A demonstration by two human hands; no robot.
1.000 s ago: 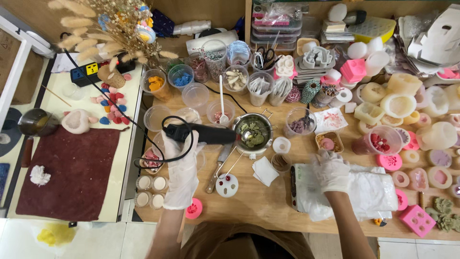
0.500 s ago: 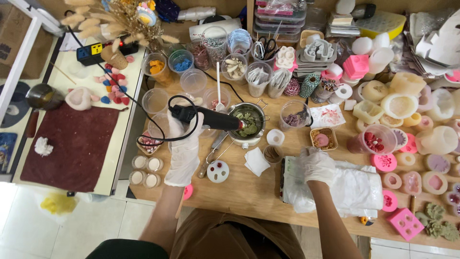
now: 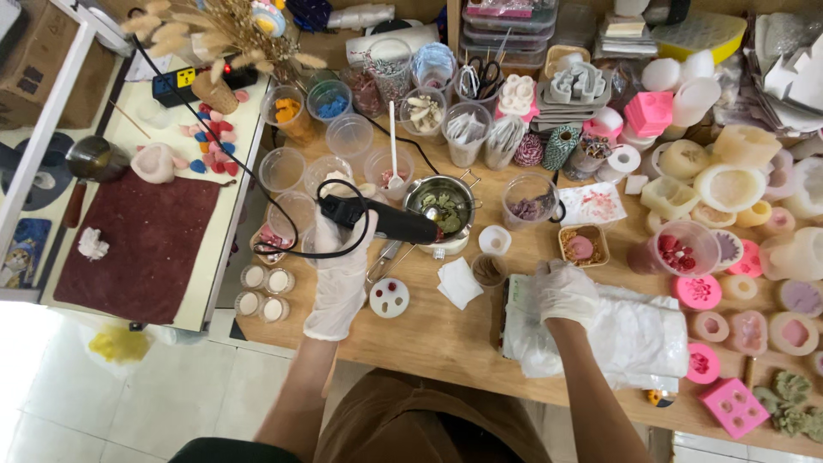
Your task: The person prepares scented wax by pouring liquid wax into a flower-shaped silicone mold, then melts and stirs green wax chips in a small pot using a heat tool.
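**Heat tool held at the metal pot, other hand on the plastic pack**

The left hand [image 3: 340,273], in a white glove, is closed around the handle of a black heat tool [image 3: 383,219] just left of the frame's centre, its nozzle pointing right at the small metal pot [image 3: 441,208] of greenish pieces. The right hand [image 3: 564,294], also gloved, rests with curled fingers on the white plastic pack [image 3: 639,339] at lower centre-right; whether it grips the plastic or only presses on it cannot be told.

Over the last second the tool has stayed aimed at the pot and the right hand has kept to the pack; only the view has drifted. So the warming of the pot's contents looks to be continuing.

Around the pot: clear cups [image 3: 351,133] above, a folded white napkin [image 3: 459,283] below, pink moulds [image 3: 695,291] at the right, a dark red mat [image 3: 146,244] at the left.
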